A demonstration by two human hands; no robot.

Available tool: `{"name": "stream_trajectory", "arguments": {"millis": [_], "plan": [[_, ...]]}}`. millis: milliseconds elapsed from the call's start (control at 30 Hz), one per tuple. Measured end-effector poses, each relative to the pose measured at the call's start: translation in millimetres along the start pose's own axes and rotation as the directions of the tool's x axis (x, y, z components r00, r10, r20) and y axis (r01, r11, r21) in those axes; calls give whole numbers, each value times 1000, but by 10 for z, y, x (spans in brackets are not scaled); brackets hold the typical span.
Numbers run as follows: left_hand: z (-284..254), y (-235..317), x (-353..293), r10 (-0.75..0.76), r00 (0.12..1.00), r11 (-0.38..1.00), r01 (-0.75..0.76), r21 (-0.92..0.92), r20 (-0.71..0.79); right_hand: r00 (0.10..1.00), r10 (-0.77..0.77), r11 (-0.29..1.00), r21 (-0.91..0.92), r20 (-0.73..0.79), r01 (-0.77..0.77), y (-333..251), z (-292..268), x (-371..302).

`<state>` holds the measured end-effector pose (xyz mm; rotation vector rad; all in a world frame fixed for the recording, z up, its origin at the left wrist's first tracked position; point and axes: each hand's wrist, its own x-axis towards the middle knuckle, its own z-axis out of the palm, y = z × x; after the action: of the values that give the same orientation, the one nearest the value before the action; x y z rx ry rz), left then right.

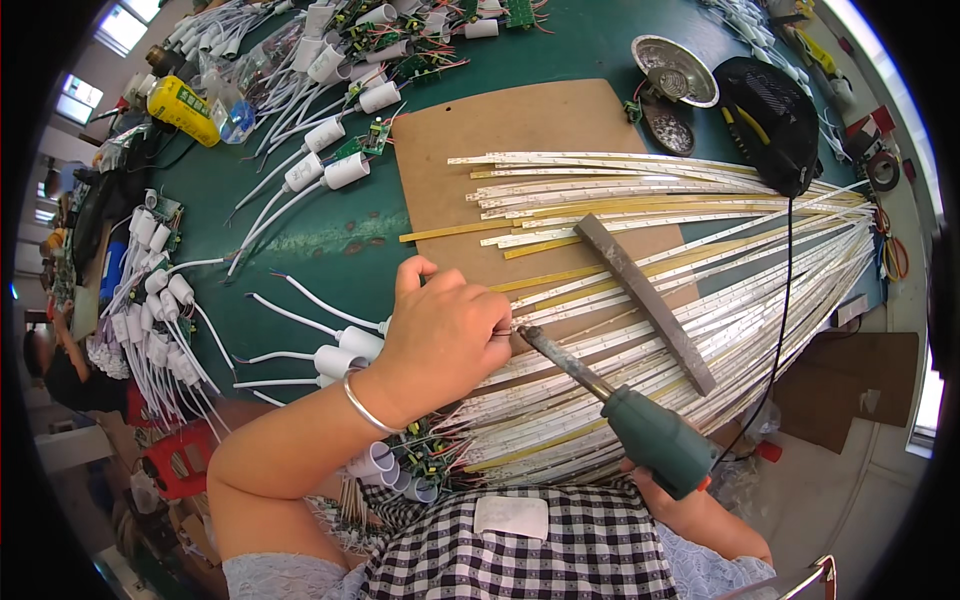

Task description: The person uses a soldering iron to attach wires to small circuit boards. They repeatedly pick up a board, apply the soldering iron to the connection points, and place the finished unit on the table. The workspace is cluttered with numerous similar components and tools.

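My left hand (445, 325) is closed in a pinch above the strips, a thin wire just showing at its fingertips. Beside those fingertips is the tip of a soldering iron (655, 437) with a green handle. My right hand (675, 500) is wrapped round that handle from below, its fingers partly hidden. Many narrow white and yellow LED strips (600, 207) fan out under both hands and gather at the right. A grey bar (645, 305) lies slantwise across them. Small green circuit boards with wires (430, 450) sit by my left forearm, next to white plastic housings (355, 345) with white cables.
A brown board (520, 120) lies on the green table (330, 225). At the back right are a metal bowl (675, 70), a small dish (668, 132) and a black cap-like object (765, 120). More white housings (345, 170) and a yellow bottle (182, 110) stand left. A black cord (785, 300) crosses the strips.
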<state>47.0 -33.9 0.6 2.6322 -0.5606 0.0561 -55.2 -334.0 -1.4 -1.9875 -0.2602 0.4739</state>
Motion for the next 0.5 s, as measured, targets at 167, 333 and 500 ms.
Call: {"name": "stream_trajectory", "arguments": {"millis": [167,333,500], "plan": [[-1,-6,1,-7,1000,1000,7,3,17,1000,19,999,-39,-6,-20,80,-54,-99],[9,-10,-8,-13,1000,1000,13,3,15,999,21,1000,9,-28,-20,59,1,-69],[13,-17,-4,-3,1000,1000,3,-2,0,1000,-18,999,-42,-1,18,49,11,-11]]}}
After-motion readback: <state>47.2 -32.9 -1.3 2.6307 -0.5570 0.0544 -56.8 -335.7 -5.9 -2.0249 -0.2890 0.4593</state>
